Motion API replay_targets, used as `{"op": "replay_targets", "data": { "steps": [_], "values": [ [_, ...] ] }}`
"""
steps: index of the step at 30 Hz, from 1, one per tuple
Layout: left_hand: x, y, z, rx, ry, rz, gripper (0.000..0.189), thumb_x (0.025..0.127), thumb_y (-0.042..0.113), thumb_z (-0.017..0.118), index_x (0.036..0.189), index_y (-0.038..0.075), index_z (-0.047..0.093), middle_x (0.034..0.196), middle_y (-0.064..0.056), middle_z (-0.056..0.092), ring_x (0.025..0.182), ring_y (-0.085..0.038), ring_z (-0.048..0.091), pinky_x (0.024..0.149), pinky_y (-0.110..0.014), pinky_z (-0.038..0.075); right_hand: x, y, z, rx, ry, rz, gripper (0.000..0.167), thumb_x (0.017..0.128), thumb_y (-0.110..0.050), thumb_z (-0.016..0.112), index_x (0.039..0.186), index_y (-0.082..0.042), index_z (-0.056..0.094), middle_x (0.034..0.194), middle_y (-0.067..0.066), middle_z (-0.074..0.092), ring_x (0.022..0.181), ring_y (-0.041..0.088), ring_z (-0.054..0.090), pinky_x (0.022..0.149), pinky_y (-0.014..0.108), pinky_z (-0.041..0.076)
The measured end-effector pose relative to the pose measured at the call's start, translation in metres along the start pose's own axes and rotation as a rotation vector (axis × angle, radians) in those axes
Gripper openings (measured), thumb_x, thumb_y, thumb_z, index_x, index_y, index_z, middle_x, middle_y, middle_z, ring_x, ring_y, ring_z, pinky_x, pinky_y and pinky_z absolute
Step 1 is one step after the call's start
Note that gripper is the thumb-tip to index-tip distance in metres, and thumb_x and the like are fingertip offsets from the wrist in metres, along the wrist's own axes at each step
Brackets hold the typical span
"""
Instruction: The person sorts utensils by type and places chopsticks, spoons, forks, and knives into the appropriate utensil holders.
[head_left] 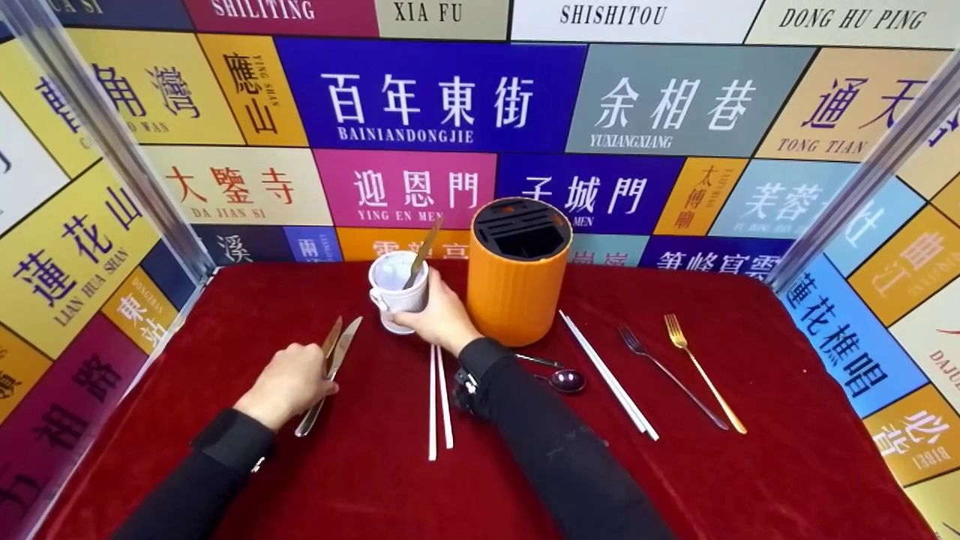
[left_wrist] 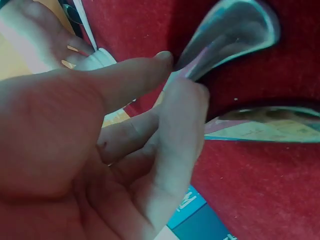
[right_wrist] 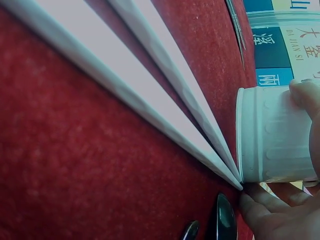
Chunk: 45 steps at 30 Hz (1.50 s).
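Observation:
My left hand [head_left: 289, 381] pinches a table knife [head_left: 332, 337] between thumb and fingers. Its broad, shiny end [left_wrist: 240, 35] sticks out past the fingertips in the left wrist view. A second, silver knife [head_left: 345, 346] lies on the red cloth right beside that hand, partly hidden by it. My right hand [head_left: 442, 319] grips a white cup [head_left: 397, 298] with a small handle, thumb on the near side and fingers around the right. One more knife [head_left: 425, 251] leans inside the cup, blade upward. White chopsticks [head_left: 433, 405] lie with their tips close to the cup's base [right_wrist: 242, 135].
An orange cylindrical holder [head_left: 517, 292] with a black slotted top stands right of the cup. A dark spoon [head_left: 568, 380] lies in front of it. Farther right lie more white chopsticks [head_left: 607, 375], a dark fork [head_left: 671, 375] and a gold fork [head_left: 705, 371]. Sign-printed walls enclose the table.

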<state>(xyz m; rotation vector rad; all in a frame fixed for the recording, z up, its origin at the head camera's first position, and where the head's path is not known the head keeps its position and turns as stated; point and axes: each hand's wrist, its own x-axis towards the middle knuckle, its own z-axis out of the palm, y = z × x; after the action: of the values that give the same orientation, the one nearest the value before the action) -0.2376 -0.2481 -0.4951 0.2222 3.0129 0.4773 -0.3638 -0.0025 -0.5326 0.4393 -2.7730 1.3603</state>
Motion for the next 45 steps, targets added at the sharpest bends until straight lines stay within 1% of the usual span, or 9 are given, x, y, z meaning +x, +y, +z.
{"op": "replay_targets", "data": {
  "steps": [3, 7, 10, 13, 17, 21, 32, 38, 45],
  "values": [
    [0.002, -0.003, 0.000, -0.037, -0.026, -0.020, 0.026, 0.083, 0.016, 0.092, 0.072, 0.007, 0.070, 0.069, -0.010, 0.069, 0.063, -0.028, 0.069, 0.065, -0.046, 0.062, -0.001, 0.000, -0.001, 0.016, 0.006, 0.001, 0.107, 0.083, -0.040, 0.097, 0.168, -0.011, 0.038, 0.159, 0.012, 0.062, 0.143, 0.030, 0.063, 0.127, 0.040, 0.047],
    [0.005, -0.005, 0.002, -0.054, -0.032, -0.042, 0.024, 0.081, 0.015, 0.089, 0.071, 0.008, 0.069, 0.070, -0.009, 0.069, 0.065, -0.027, 0.068, 0.066, -0.045, 0.062, 0.000, 0.001, -0.001, 0.015, 0.002, 0.011, 0.107, 0.083, -0.043, 0.097, 0.167, -0.011, 0.038, 0.157, 0.011, 0.063, 0.142, 0.030, 0.063, 0.126, 0.040, 0.048],
    [0.005, -0.005, 0.006, -0.047, -0.007, -0.050, 0.024, 0.079, 0.016, 0.087, 0.071, 0.007, 0.067, 0.071, -0.010, 0.068, 0.067, -0.029, 0.067, 0.069, -0.048, 0.062, 0.001, 0.003, 0.000, 0.009, -0.002, 0.021, 0.107, 0.083, -0.044, 0.097, 0.167, -0.012, 0.038, 0.157, 0.010, 0.063, 0.142, 0.029, 0.063, 0.125, 0.039, 0.048],
    [0.005, -0.005, 0.009, -0.044, 0.020, -0.059, 0.024, 0.077, 0.018, 0.086, 0.071, 0.007, 0.066, 0.071, -0.011, 0.067, 0.065, -0.030, 0.064, 0.066, -0.048, 0.061, 0.001, 0.002, 0.000, 0.010, 0.003, 0.017, 0.106, 0.083, -0.043, 0.097, 0.166, -0.011, 0.039, 0.156, 0.011, 0.064, 0.141, 0.030, 0.064, 0.125, 0.040, 0.049],
    [0.005, -0.004, 0.010, -0.045, 0.041, -0.072, 0.024, 0.078, 0.020, 0.085, 0.071, 0.008, 0.066, 0.073, -0.012, 0.066, 0.063, -0.030, 0.063, 0.064, -0.047, 0.060, 0.000, 0.001, -0.002, 0.003, 0.007, 0.009, 0.105, 0.084, -0.042, 0.096, 0.166, -0.010, 0.039, 0.156, 0.013, 0.064, 0.141, 0.031, 0.064, 0.125, 0.041, 0.049],
    [0.005, -0.004, 0.010, -0.034, 0.061, -0.069, 0.025, 0.079, 0.021, 0.085, 0.072, 0.006, 0.066, 0.074, -0.013, 0.067, 0.065, -0.032, 0.065, 0.067, -0.050, 0.061, 0.000, 0.000, -0.002, 0.001, 0.008, 0.007, 0.106, 0.084, -0.042, 0.096, 0.166, -0.009, 0.039, 0.156, 0.014, 0.064, 0.141, 0.032, 0.064, 0.125, 0.041, 0.049],
    [0.004, -0.002, 0.010, 0.001, 0.129, -0.056, 0.018, 0.082, 0.011, 0.080, 0.074, 0.002, 0.067, 0.075, -0.018, 0.068, 0.070, -0.040, 0.070, 0.069, -0.058, 0.062, 0.001, 0.001, -0.002, -0.003, 0.004, 0.013, 0.105, 0.084, -0.041, 0.096, 0.166, -0.010, 0.038, 0.156, 0.015, 0.064, 0.142, 0.032, 0.064, 0.125, 0.041, 0.049],
    [0.004, -0.003, 0.009, -0.008, 0.134, -0.083, 0.021, 0.083, 0.014, 0.082, 0.073, 0.002, 0.067, 0.076, -0.019, 0.068, 0.069, -0.039, 0.068, 0.068, -0.059, 0.062, 0.000, 0.000, 0.001, -0.005, -0.003, 0.011, 0.106, 0.084, -0.043, 0.095, 0.166, -0.009, 0.038, 0.155, 0.015, 0.065, 0.140, 0.032, 0.065, 0.124, 0.042, 0.050],
    [0.006, -0.006, 0.002, -0.058, 0.191, -0.091, 0.030, 0.082, 0.016, 0.081, 0.060, 0.008, 0.061, 0.068, -0.015, 0.064, 0.063, -0.038, 0.065, 0.063, -0.055, 0.058, 0.000, -0.002, 0.001, -0.007, 0.003, 0.009, 0.107, 0.084, -0.042, 0.096, 0.167, -0.010, 0.037, 0.156, 0.015, 0.064, 0.141, 0.032, 0.065, 0.125, 0.041, 0.049]
  ]
}}
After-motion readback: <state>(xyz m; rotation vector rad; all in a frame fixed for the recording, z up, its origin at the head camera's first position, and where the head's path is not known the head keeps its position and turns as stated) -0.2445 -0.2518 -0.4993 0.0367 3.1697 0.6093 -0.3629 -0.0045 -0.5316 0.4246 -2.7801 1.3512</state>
